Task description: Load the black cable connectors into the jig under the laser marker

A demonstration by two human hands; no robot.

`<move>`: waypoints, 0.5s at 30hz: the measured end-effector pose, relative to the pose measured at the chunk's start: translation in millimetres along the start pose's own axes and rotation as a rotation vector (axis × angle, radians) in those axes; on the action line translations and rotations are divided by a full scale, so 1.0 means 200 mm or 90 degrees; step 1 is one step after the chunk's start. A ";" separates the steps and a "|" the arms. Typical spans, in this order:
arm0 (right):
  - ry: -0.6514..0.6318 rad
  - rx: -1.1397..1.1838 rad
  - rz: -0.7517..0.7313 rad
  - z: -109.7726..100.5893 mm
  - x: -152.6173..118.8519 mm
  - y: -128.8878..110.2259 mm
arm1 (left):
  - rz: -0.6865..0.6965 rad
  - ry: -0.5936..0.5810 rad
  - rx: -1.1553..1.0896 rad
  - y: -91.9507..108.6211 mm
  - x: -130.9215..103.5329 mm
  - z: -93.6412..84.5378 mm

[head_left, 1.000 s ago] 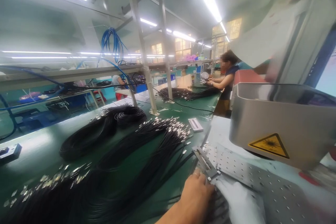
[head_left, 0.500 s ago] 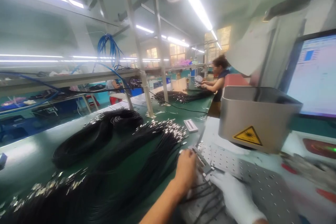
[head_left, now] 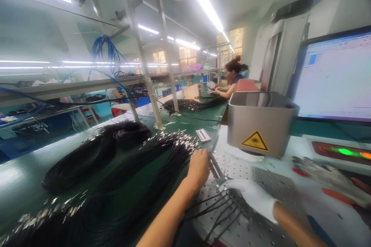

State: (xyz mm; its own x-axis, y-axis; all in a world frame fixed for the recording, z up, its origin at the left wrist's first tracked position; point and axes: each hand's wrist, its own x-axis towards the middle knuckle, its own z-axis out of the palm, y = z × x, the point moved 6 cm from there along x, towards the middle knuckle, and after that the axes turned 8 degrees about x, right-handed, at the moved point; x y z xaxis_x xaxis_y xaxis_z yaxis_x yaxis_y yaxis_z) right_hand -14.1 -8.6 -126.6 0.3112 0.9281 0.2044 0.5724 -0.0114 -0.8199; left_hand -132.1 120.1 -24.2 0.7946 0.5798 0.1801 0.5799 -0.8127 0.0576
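My bare left hand (head_left: 198,168) rests at the left end of a narrow metal fixture (head_left: 216,168) on a perforated plate (head_left: 269,185), fingers curled down onto it. My right hand (head_left: 251,196), in a white glove, lies flat on the plate just right of the fixture, over several thin black cables (head_left: 217,210) that fan out toward me. Whether either hand pinches a cable is hidden. A steel laser housing (head_left: 259,121) with a yellow warning sign hangs just beyond the plate.
Big bundles of black cables with metal tips (head_left: 121,162) cover the green bench (head_left: 26,177) on my left. A monitor (head_left: 333,81) and a lit panel (head_left: 344,152) stand to the right. A person (head_left: 232,83) works farther along the bench.
The view has swung right and back, bringing the monitor in. Both hands sit farther up the picture, with my forearms now showing; they stay at the fixture.
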 end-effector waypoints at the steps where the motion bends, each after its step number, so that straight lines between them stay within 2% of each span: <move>1: 0.020 0.011 0.021 -0.03 -0.01 0.02 | 0.011 0.006 -0.005 0.04 -0.03 -0.03; 5: 0.202 -0.010 0.108 -0.20 -0.16 0.03 | 0.128 -0.027 -0.102 0.23 -0.22 -0.16; 8: 0.306 -0.159 0.046 -0.25 -0.31 -0.06 | 0.187 -0.107 -0.162 0.30 -0.38 -0.18; 11: 0.339 -0.379 -0.109 -0.13 -0.41 -0.16 | 0.129 -0.157 -0.058 0.21 -0.52 -0.06; 13: 0.305 -0.479 -0.178 0.00 -0.43 -0.17 | 0.100 -0.133 0.074 0.10 -0.62 0.08; 15: 0.258 -0.506 -0.183 0.11 -0.41 -0.14 | 0.074 0.023 0.212 -0.01 -0.70 0.17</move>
State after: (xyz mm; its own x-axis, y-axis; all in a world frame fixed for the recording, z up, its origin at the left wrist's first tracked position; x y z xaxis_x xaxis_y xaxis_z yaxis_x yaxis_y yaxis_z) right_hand -71.8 -76.0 -132.1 0.2321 0.7356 0.6364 0.9724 -0.1917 -0.1330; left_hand -238.7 41.6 -82.1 0.8551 0.4775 0.2019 0.5178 -0.8057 -0.2875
